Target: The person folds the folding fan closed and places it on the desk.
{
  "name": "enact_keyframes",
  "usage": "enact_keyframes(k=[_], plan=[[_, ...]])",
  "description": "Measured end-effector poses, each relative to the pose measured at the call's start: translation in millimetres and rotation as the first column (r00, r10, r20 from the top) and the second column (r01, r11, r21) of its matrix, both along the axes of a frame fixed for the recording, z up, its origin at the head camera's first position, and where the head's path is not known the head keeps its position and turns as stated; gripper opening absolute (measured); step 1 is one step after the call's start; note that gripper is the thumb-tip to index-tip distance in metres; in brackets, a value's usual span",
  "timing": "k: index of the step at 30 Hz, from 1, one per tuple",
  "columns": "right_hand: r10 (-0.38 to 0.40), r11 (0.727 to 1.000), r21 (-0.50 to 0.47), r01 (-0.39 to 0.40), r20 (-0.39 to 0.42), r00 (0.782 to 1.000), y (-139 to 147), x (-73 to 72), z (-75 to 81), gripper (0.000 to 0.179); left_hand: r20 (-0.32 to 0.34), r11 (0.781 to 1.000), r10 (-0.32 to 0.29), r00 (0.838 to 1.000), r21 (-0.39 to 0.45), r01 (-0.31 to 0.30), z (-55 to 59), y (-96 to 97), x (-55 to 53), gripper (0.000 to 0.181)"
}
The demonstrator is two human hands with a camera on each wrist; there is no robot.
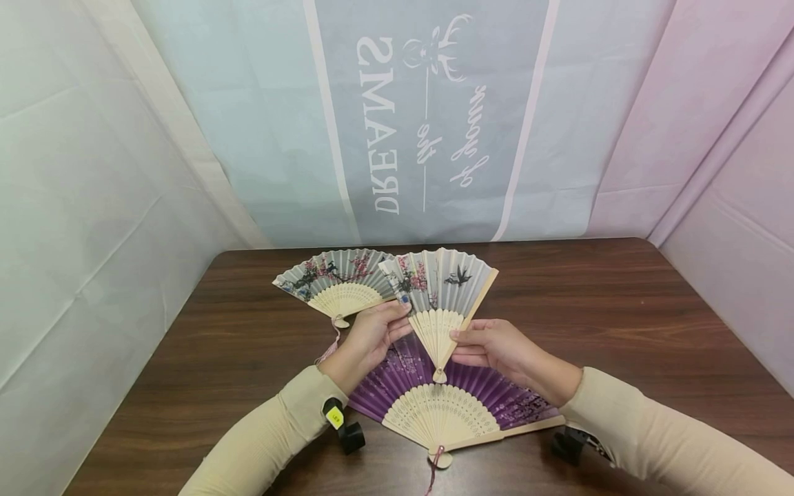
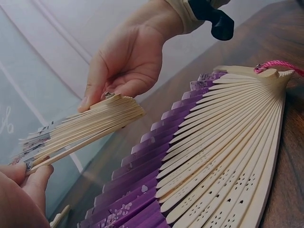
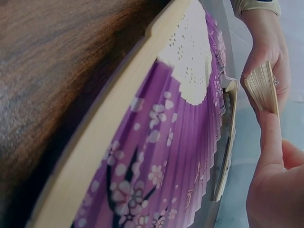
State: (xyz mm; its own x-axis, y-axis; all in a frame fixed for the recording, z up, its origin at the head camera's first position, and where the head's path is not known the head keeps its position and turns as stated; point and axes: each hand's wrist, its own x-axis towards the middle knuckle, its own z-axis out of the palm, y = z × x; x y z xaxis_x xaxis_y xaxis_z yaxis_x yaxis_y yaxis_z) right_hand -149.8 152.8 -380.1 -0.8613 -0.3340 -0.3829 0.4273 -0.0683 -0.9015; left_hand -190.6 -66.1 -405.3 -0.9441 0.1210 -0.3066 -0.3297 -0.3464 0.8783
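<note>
Both hands hold a partly spread folding fan [image 1: 439, 289] in pale grey with pink blossoms and a dark bird, raised over the table. My left hand [image 1: 375, 337] pinches its left edge between thumb and fingers; my right hand [image 1: 502, 348] pinches its right guard stick near the ribs. Below them a purple folding fan [image 1: 440, 413] with blossoms lies spread, its pivot and pink tassel toward me. In the left wrist view the held fan's ribs [image 2: 90, 121] appear edge-on between the two hands. Behind my left hand lies another grey folding fan [image 1: 344, 279], spread, with a pink tassel.
The dark wooden table [image 1: 620, 310] carries the fans. A printed cloth backdrop [image 1: 428, 124] with mirrored lettering hangs past its far edge, and pale cloth walls [image 1: 93, 172] stand at the sides. Each wrist wears a small black camera [image 1: 353, 437].
</note>
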Motion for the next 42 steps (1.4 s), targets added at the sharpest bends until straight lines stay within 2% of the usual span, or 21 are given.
enact_keyframes(k=[24,35,42], plan=[[0.014,1.000,0.000,-0.014,0.000,1.000,1.2,0.5,-2.7,0.019,0.006,1.000,-0.020,1.000,-0.006,0.020,0.3,3.4,0.1,0.038],[0.049,0.999,-0.002,-0.049,-0.017,0.999,1.1,0.9,-4.4,0.019,0.009,1.000,-0.018,1.000,-0.023,0.018,-0.4,4.0,1.4,0.039],[0.080,0.997,-0.008,-0.080,-0.012,0.997,1.6,0.7,-4.2,0.012,0.008,0.999,-0.025,1.000,-0.023,0.025,-1.0,4.3,2.6,0.039]])
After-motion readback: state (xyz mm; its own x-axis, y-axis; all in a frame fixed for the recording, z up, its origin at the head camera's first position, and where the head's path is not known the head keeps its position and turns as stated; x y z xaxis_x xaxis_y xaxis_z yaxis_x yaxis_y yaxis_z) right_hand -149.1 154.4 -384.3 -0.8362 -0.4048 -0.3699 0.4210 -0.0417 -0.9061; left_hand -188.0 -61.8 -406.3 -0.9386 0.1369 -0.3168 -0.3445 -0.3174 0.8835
